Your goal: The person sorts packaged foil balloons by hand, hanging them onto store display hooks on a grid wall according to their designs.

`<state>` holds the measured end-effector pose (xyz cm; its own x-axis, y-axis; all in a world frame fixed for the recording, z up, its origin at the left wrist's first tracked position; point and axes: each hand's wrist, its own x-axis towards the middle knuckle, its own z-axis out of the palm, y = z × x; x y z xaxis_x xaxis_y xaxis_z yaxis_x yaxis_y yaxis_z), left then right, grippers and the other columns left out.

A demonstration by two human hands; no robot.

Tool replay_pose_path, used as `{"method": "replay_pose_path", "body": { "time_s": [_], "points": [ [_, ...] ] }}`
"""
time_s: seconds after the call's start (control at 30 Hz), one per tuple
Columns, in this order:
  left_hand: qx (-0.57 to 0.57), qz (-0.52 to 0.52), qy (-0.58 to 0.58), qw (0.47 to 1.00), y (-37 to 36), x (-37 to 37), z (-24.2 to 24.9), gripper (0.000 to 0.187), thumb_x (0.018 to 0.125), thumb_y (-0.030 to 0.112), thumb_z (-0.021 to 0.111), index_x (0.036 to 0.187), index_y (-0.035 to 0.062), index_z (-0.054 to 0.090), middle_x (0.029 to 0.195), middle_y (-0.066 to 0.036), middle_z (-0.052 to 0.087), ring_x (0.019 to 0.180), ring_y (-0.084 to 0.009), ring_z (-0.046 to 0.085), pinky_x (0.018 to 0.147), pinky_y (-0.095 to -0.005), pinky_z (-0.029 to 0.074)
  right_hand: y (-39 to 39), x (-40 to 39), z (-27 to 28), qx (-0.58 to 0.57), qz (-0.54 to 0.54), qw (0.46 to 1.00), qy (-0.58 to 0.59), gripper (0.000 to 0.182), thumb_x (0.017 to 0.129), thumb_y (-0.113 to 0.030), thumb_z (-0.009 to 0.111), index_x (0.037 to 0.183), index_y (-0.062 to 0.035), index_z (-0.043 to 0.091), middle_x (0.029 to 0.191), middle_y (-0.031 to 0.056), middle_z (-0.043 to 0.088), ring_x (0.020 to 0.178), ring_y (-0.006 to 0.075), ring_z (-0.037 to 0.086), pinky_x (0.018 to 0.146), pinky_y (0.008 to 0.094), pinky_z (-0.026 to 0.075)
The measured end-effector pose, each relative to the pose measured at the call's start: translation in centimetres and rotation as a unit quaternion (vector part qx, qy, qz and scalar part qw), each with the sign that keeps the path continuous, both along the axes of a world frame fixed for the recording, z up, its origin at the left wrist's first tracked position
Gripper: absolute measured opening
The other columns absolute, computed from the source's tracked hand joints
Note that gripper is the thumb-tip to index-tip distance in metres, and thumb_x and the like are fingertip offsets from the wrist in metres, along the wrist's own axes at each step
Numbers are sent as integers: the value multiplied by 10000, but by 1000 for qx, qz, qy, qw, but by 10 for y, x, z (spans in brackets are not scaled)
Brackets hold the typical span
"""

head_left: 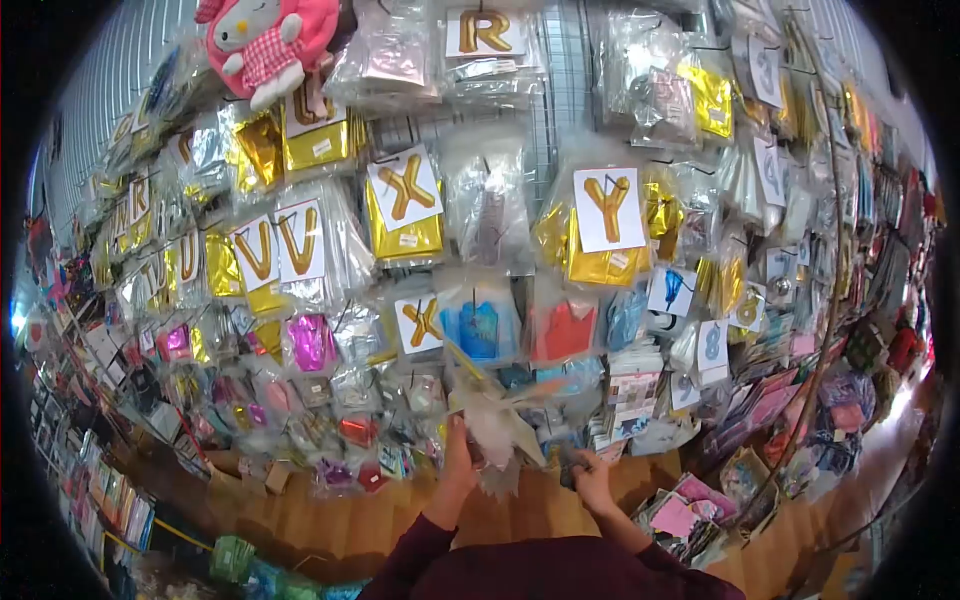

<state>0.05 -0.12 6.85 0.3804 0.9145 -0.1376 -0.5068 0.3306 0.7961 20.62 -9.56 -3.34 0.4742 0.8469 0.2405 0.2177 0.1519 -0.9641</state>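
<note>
My left hand (459, 467) is low in the middle of the view, thumb up and fingers closed round a blurred bundle of whitish plastic packets (497, 425). The packets fan upward in front of the hanging stock, and their lower edge looks ragged. Farther right, my right hand (592, 481) is closed round a small dark object (570, 466), too smeared to name. Just above the bundle hang a packet with blue contents (480, 328) and one with red contents (565, 332).
Bagged foil letters on hooks cover the wall, among them a gold Y packet (607, 215) and an X packet (405, 205). A pink plush toy (262, 45) hangs at upper left. A box of packets (685, 515) stands on the wooden floor (400, 515) at right.
</note>
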Motion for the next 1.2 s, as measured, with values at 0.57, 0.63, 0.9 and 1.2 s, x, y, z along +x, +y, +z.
{"method": "replay_pose_path", "body": {
  "time_s": [0.57,0.63,0.9,1.2],
  "points": [
    [44,23,22,999,-13,36,4,299,868,254,445,1146,183,360,886,4,534,648,-104,548,477,-266,451,6,-14,26,86,93,931,-342,324,624,2,541,944,-29,581,996,173,550,920,352,515,795,378,422],
    [39,53,28,997,-6,33,11,271,861,273,458,1109,216,365,824,18,525,556,-78,511,398,-198,363,-9,-4,-21,-21,120,940,-317,218,623,8,539,832,-14,595,851,183,582,791,355,556,710,374,448],
    [-7,75,-8,997,14,1,0,228,863,274,461,1062,198,380,661,22,443,448,-44,353,359,-186,237,-69,26,-96,-187,-52,972,-132,166,670,-52,490,760,4,617,624,216,558,610,326,591,567,384,444],
    [39,48,65,996,22,-15,-9,302,882,336,453,1097,141,371,648,10,421,459,-57,349,372,-194,250,-43,25,-34,-130,-164,977,-46,275,775,-165,578,628,59,520,499,88,478,464,131,469,453,324,391]
  ]
}}
